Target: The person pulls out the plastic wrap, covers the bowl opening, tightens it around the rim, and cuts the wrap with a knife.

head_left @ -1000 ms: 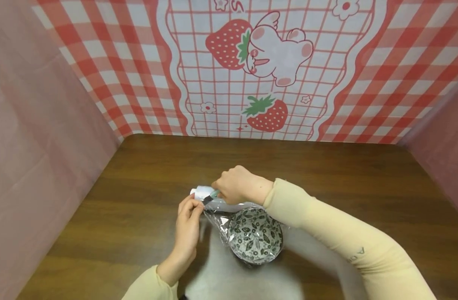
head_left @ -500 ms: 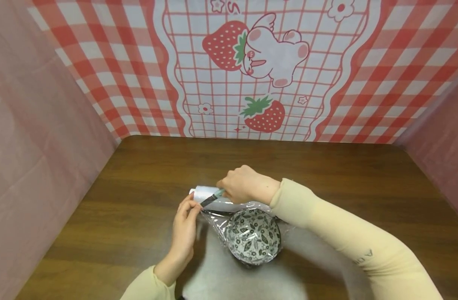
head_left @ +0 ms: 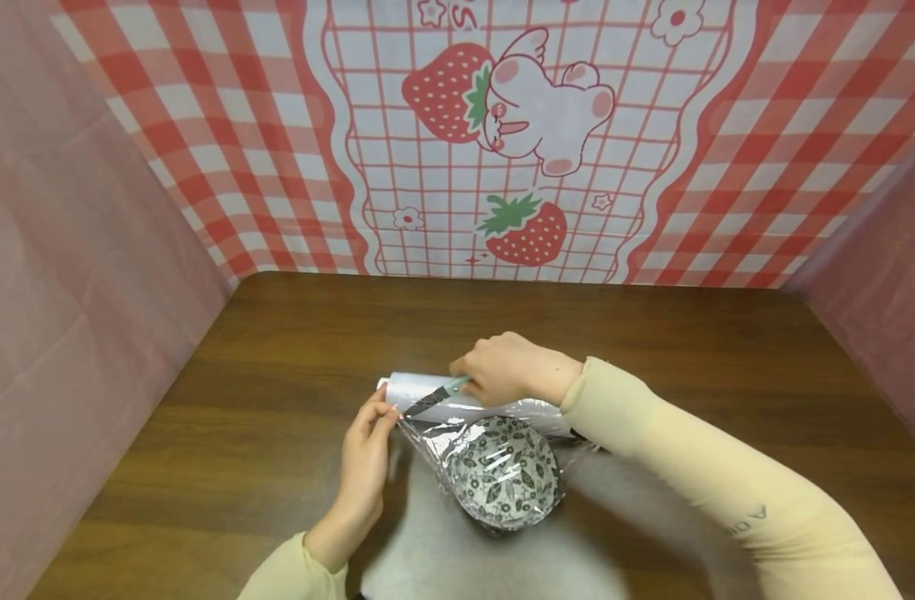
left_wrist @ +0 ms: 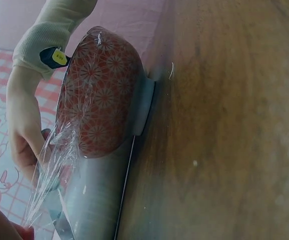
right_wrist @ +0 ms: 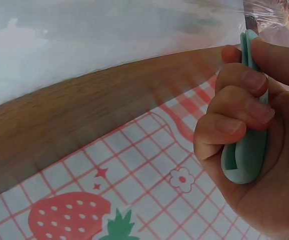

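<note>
A bowl [head_left: 506,479] stands mid-table, leaf-patterned inside and red with flower shapes outside in the left wrist view. Clear cling film [head_left: 427,443] stretches over it, pulled into a taut bunch toward the left. My left hand [head_left: 363,462] pinches the bunched end of this film. Behind the bowl lies the cling film roll [head_left: 412,387]. My right hand [head_left: 513,371], above the roll, grips a knife [head_left: 427,402] by its mint-green handle [right_wrist: 249,150], fingers curled round it. Its dark blade points left and down, the tip close to the left fingertips; whether it touches the film I cannot tell.
The brown wooden table [head_left: 300,333] carries everything. A red-and-white checked cloth [head_left: 262,167] with strawberries hangs behind it. Pink curtains [head_left: 75,333] hang at both sides. The right sleeve [head_left: 690,450] reaches across the table's right part.
My right hand has moved to the right with the knife, so more of the blade and the roll shows. The left hand keeps its pinch on the film, and the bowl stays in place.
</note>
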{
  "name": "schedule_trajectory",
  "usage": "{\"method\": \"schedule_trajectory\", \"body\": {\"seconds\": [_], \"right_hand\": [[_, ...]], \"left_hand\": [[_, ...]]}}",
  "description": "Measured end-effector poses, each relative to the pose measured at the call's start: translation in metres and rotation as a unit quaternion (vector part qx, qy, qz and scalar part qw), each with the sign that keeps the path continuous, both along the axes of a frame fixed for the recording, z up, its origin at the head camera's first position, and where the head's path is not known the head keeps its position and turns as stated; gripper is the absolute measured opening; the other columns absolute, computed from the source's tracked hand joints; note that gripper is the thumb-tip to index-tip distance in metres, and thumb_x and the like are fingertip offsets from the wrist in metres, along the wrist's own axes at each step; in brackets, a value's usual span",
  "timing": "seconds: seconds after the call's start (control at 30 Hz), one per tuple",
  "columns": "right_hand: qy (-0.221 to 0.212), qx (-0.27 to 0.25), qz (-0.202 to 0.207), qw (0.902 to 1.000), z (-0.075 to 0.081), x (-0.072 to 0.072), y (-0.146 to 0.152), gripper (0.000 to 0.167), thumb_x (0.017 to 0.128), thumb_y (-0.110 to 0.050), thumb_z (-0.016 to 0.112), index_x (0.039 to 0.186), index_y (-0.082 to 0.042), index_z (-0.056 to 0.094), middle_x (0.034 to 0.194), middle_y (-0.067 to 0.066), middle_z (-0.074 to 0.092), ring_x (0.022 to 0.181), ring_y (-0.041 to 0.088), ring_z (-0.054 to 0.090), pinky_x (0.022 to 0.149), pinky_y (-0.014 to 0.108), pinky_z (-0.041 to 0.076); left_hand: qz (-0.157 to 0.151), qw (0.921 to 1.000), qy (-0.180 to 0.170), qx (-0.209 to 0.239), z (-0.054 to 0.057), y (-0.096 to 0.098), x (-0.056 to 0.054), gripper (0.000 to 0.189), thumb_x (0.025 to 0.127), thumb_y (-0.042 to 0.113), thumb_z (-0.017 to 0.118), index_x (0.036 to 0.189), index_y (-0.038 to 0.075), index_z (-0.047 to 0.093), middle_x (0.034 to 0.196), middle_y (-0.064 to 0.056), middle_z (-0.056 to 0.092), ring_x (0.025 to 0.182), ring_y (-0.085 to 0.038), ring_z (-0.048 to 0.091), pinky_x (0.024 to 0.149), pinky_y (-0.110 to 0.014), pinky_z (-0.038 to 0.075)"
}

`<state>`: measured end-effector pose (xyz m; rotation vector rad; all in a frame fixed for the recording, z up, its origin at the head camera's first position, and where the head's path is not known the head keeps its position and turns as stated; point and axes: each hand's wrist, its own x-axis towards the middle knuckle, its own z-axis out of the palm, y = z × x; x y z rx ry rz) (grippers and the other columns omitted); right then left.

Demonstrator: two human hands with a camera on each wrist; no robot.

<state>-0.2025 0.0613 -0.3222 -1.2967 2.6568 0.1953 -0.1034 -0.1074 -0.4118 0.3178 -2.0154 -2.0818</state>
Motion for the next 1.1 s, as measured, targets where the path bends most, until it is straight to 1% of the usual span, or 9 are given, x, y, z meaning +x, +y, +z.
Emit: {"method": "schedule_trajectory", "body": {"seconds": [0.2, 0.4, 0.63, 0.87, 1.1], "right_hand": [[-0.015, -0.011, -0.007, 0.9998, 0.0, -0.003, 0.01, 0.009, 0.086, -0.032, 0.057, 0.086, -0.023, 0.06, 0.065, -0.006, 0.055, 0.061, 0.014, 0.055, 0.056, 0.039, 0.047], [-0.029, -0.011, -0.009, 0.9995, -0.001, -0.004, 0.019, 0.009, 0.086, -0.032, 0.057, 0.083, -0.023, 0.058, 0.06, -0.008, 0.05, 0.056, 0.012, 0.05, 0.053, 0.036, 0.045], [-0.033, -0.015, -0.01, 0.9993, -0.002, -0.003, 0.027, 0.01, 0.086, -0.032, 0.057, 0.081, -0.023, 0.057, 0.059, -0.008, 0.049, 0.056, 0.011, 0.049, 0.052, 0.036, 0.045], [-0.039, -0.011, -0.017, 0.999, -0.002, 0.0, 0.038, 0.009, 0.086, -0.031, 0.057, 0.086, -0.023, 0.059, 0.061, -0.008, 0.05, 0.057, 0.01, 0.049, 0.054, 0.037, 0.046], [-0.039, -0.015, -0.016, 0.999, -0.001, 0.002, 0.048, 0.009, 0.086, -0.029, 0.057, 0.082, -0.022, 0.057, 0.062, -0.007, 0.051, 0.058, 0.011, 0.051, 0.055, 0.038, 0.046]], "left_hand": [[-0.001, 1.0, 0.002, 0.004, -0.001, 0.0, -0.002, 0.011, 0.087, 0.002, 0.047, 0.083, -0.008, 0.051, 0.138, -0.014, 0.043, 0.132, -0.03, 0.032, 0.11, -0.043, 0.02], [-0.004, 1.0, 0.001, -0.001, -0.001, 0.0, -0.001, 0.011, 0.087, 0.002, 0.047, 0.083, -0.007, 0.051, 0.138, -0.014, 0.043, 0.132, -0.029, 0.031, 0.11, -0.043, 0.019], [-0.008, 0.9999, -0.009, -0.004, -0.001, 0.0, -0.001, 0.011, 0.088, 0.002, 0.047, 0.086, -0.008, 0.051, 0.139, -0.012, 0.043, 0.133, -0.028, 0.031, 0.11, -0.043, 0.018], [-0.008, 0.9999, -0.011, -0.008, -0.001, 0.001, 0.0, 0.011, 0.088, 0.003, 0.047, 0.086, -0.008, 0.051, 0.138, -0.012, 0.043, 0.132, -0.028, 0.032, 0.11, -0.041, 0.02], [-0.008, 0.9999, -0.008, 0.002, -0.001, 0.001, 0.0, 0.012, 0.088, 0.002, 0.047, 0.085, -0.008, 0.051, 0.138, -0.012, 0.043, 0.132, -0.027, 0.032, 0.11, -0.04, 0.02]]}}
